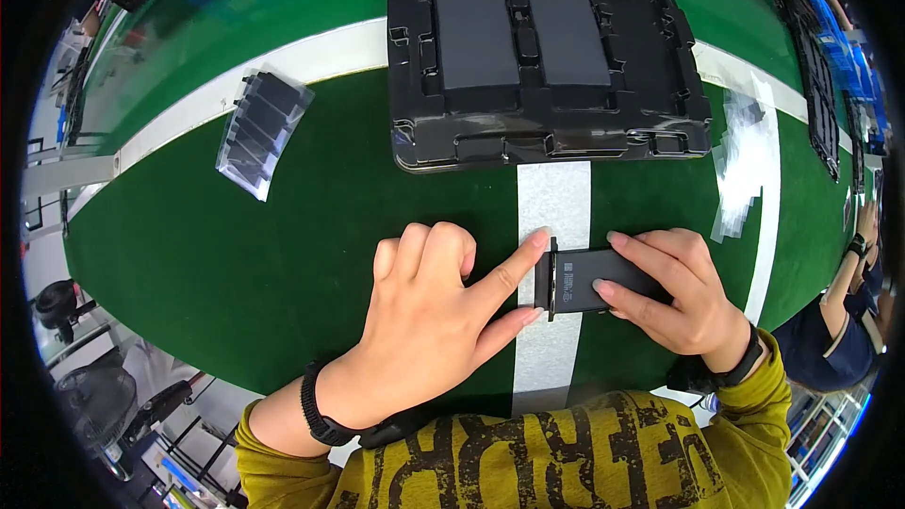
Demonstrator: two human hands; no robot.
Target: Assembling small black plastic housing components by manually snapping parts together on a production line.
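**Flat black cell held at the white stripe**

The flat black cell [596,281] lies on the green bench [283,254], partly over the white stripe [554,203] that runs toward the person. A narrow black strip [544,280] stands along its left end. The right hand [681,297] closes on the cell from the right, fingers curled over its top and near edges, so it is clamped in place. The left hand [436,311] is mostly fisted, with two fingers stretched out; their tips touch the strip's two ends.

To do this well, even pressure from both fingertips seems wise, with the right hand keeping the cell flat and square.

Both forearms enter from the lower edge, wrists low. Beyond sits a black moulded tray [551,137] holding two similar cells, with a clear bag of dark parts [261,130] to the left and clear film scraps [745,165] to the right.
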